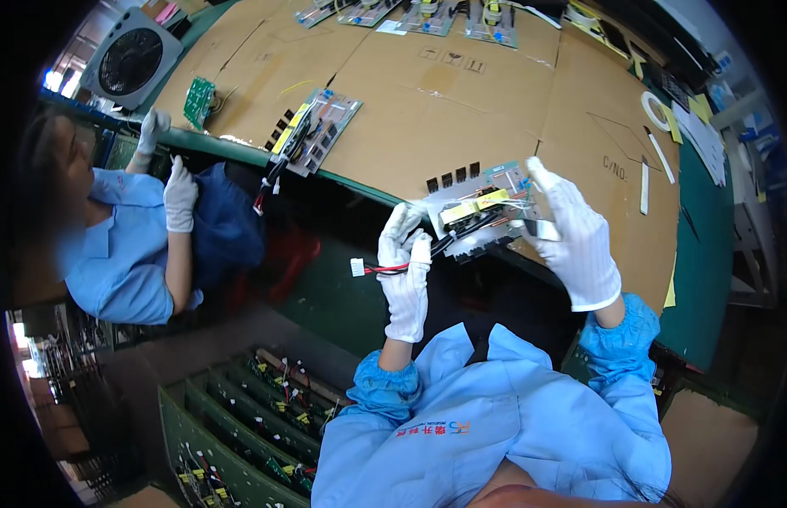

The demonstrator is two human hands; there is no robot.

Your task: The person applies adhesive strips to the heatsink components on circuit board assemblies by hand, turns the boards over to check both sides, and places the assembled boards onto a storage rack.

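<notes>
A circuit board (503,182) with yellow-wrapped parts and dark heat sinks lies at the near edge of the cardboard-covered bench. Black and red cables (392,269) run from it to a white connector (357,267). My left hand (404,262), in a white glove, is closed around these cables, with the connector sticking out to its left. At the board's right side is my gloved right hand (575,241), its fingers and thumb spread apart along the edge. A small dark patch shows by its thumb; I cannot make out what it is.
A second board (317,131) and a small green board (200,102) lie left on the cardboard (393,93). Several boards stand along the far edge. A gloved co-worker (127,245) sits at left. Below is a green slotted bin (233,423) of wired boards. Tape (655,111) lies right.
</notes>
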